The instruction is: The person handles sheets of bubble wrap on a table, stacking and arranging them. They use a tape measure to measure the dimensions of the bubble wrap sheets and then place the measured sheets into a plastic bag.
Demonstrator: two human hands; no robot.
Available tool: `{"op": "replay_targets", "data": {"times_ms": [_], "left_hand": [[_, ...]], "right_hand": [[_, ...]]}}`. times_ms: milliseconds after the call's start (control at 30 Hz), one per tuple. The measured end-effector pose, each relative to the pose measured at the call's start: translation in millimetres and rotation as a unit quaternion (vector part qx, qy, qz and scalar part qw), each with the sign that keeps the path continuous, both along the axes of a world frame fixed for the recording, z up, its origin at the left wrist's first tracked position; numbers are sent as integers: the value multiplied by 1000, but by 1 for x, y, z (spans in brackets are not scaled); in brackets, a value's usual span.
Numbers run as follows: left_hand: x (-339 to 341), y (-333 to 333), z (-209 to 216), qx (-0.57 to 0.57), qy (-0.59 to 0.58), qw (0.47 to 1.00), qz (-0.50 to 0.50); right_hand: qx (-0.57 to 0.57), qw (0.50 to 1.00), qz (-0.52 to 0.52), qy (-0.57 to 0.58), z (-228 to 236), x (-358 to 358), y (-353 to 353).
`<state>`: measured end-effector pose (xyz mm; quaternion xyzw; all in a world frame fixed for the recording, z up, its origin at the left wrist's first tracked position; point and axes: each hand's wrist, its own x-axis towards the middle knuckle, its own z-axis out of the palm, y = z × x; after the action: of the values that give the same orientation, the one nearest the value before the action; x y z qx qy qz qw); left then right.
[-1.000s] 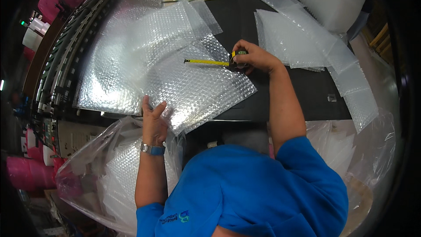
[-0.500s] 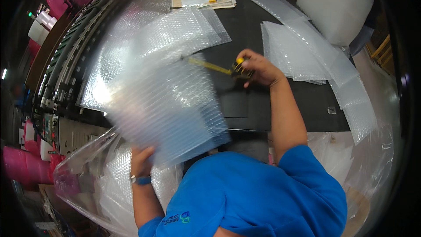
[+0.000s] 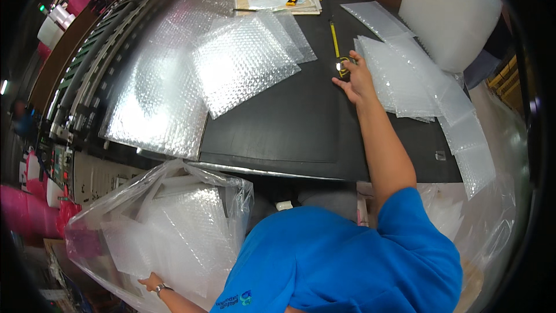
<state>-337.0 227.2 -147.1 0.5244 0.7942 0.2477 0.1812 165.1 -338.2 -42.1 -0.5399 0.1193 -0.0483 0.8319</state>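
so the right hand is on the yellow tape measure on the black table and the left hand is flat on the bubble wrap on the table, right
Not quite. The head view shows the left hand down by the clear plastic bag of bubble wrap pieces below the table edge, not on the table. The right hand is at the yellow tape measure on the black table.

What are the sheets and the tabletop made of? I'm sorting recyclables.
The sheets look like clear plastic bubble wrap: rows of small air pockets, glossy glare. The tabletop seems a matte black board or mat, with little reflection; its exact material is unclear. The big bag looks like thin clear plastic film.
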Motion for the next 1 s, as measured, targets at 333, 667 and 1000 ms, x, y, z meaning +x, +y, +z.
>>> {"op": "replay_targets", "data": {"times_ms": [333, 667, 1000], "left_hand": [[149, -127, 29, -14, 405, 813, -418], [161, -59, 5, 111, 276, 877, -377], [255, -157, 76, 439, -85, 680, -582]], "right_hand": [[-683, 728, -54, 23, 19, 120, 32], [-577, 796, 164, 80, 26, 98, 137], [-16, 967, 232, 101, -14, 117, 141]]}}
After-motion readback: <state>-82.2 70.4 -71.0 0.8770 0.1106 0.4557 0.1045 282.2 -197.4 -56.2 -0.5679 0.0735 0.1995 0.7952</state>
